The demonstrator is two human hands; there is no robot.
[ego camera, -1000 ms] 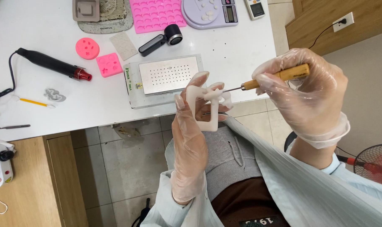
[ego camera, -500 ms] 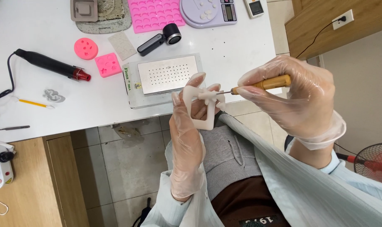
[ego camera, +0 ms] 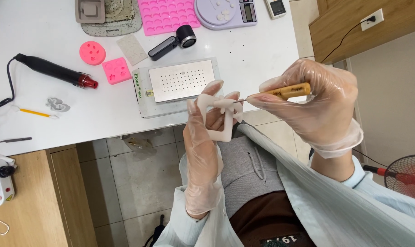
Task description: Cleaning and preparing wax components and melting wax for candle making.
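Pale cast piece (ego camera: 219,120), thin and openwork, pinched upright in left hand (ego camera: 203,155) over the lap, just clear of the counter (ego camera: 244,55) edge. Left grip closed on the lower frame of the piece, gloved fingertips (ego camera: 215,87) steadying the upper lobes from behind. Right hand (ego camera: 315,103) closed round the wooden handle of a pick tool (ego camera: 280,91), fine metal tip touching the right side of the piece near its top.

Judged light, stiff and brittle: narrow bars and thin lobes likely to snap under a squeeze or a levering push. Best held by the thicker outer frame, with backing directly behind the point being worked. Gloves probably reduce feel; smooth surface may slip.

On the counter beyond: perforated metal plate (ego camera: 182,80) on a white base, nearest the hands; black handheld tool with red nose (ego camera: 56,72), two small pink moulds (ego camera: 104,61), large pink mould tray (ego camera: 166,13), lilac scale (ego camera: 223,10).
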